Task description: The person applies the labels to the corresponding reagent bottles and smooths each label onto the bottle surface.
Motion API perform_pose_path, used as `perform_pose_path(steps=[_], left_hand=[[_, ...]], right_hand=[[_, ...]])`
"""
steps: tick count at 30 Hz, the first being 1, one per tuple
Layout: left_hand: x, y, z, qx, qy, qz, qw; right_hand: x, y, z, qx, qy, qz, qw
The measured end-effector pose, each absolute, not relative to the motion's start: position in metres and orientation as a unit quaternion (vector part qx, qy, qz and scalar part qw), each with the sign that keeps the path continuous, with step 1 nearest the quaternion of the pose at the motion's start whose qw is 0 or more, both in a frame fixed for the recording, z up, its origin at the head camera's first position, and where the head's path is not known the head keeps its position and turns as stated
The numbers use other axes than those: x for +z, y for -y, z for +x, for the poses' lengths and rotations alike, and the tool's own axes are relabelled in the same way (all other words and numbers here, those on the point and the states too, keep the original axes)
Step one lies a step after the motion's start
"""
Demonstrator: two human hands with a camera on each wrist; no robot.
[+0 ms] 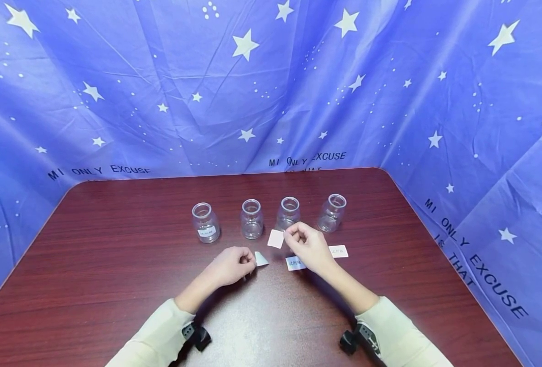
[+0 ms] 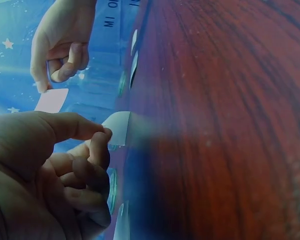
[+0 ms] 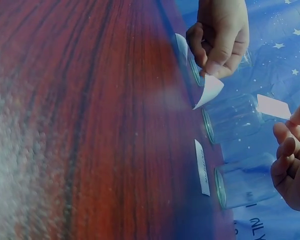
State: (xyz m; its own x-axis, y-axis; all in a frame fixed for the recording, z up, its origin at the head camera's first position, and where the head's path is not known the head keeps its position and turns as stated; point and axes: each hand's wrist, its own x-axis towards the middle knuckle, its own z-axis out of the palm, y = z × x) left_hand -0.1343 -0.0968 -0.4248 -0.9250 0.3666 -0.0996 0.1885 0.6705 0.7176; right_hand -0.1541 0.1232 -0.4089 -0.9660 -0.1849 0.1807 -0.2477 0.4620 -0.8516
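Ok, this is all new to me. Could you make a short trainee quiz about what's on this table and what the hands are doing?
1. How many glass jars stand on the table?

2. True or false: the left hand grips a jar.

3. In the head view, which of these bears a label?
A) the rightmost jar
B) the leftmost jar

Key:
1. Four.
2. False; it pinches a white paper slip.
3. B.

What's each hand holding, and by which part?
Left hand: curved white paper piece, by an edge. Right hand: pale pink rectangular paper piece, by a corner.
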Motion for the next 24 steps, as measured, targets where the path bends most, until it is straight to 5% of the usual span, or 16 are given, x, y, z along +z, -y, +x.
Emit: perform_pose_path(steps=[12,24], left_hand=[[-0.4245,0.0962,-0.1307,0.293,-0.945,0.125,0.076],[-0.4225,0.1038,-0.1318,0.309,-0.940,0.113,0.087]], right_hand=[[-0.4090,-0.1220,-0.1524,0.491,0.859,0.135,0.047],[-0.4110,-0.1202,-0.1518,0.476,0.866,0.143,0.045]])
